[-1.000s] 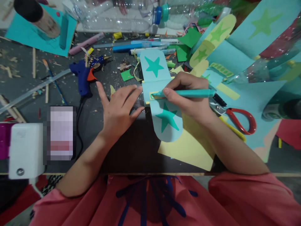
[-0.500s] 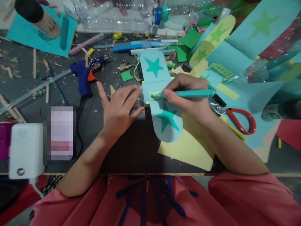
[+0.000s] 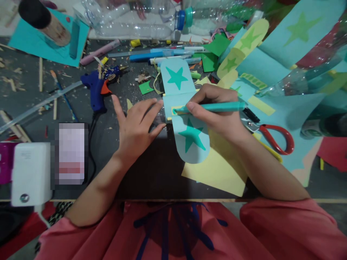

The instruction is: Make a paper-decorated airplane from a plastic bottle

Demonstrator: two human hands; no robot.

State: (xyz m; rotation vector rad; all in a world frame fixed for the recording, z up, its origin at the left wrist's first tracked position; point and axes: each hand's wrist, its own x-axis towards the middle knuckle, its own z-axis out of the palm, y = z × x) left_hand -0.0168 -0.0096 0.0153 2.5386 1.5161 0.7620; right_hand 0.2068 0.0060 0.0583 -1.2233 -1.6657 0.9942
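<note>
Glue gun (image 3: 96, 90): lay at 10 o'clock from the left hand (image 3: 137, 126).
Left hand: fingers spread flat, tips pinning the paper wing (image 3: 189, 148) at its 9 o'clock edge.
Paper wing: mid-tabletop (image 3: 151, 173), both teal stars already on.
Right hand (image 3: 217, 115): fingers closed round the teal marker (image 3: 217, 107), tip on the yellow strip (image 3: 177, 108); marking there looked barely begun.
Scissors (image 3: 273, 139): at 3 o'clock.

I can read no text here. The white box (image 3: 31, 169) has a small round logo, too small to make out. Nothing legible on the pen (image 3: 217, 107).
</note>
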